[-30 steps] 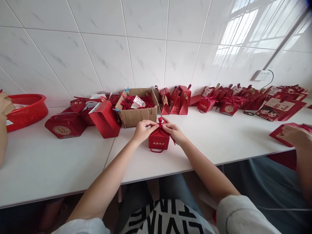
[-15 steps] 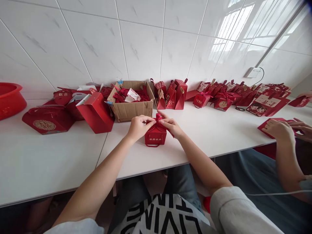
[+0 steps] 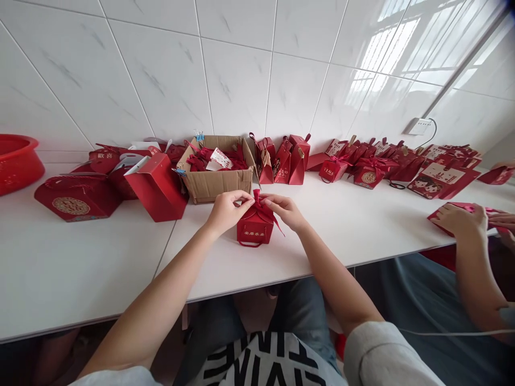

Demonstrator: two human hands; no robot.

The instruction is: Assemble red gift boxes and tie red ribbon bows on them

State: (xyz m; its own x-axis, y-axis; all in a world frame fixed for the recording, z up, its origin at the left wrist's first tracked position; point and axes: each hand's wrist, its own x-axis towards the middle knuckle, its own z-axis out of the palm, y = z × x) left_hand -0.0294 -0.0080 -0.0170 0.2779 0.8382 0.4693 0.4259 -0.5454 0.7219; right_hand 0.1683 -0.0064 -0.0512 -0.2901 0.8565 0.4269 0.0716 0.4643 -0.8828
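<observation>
A small red gift box [image 3: 254,230] with gold lettering and a cord handle stands upright on the white table in front of me. Red ribbon [image 3: 257,197] is gathered at its top, and one tail hangs down the right side. My left hand [image 3: 228,212] pinches the ribbon from the left, thumb and forefinger together. From the right, my right hand [image 3: 285,210] has its fingertips closed on the ribbon too. The exact spot each hand grips is partly hidden by the fingers.
Behind the box stands a cardboard carton [image 3: 219,185] of red ribbons and tags. Red boxes [image 3: 76,198] crowd the left, near a red basin [image 3: 18,163]; more boxes [image 3: 370,171] line the wall rightward. A co-worker's hands [image 3: 462,220] work on a red box at far right.
My hands are slightly further apart at the ribbon, and its tail now hangs visibly at the right. The whole view has shifted a little. The co-worker's hands have moved over their box.
</observation>
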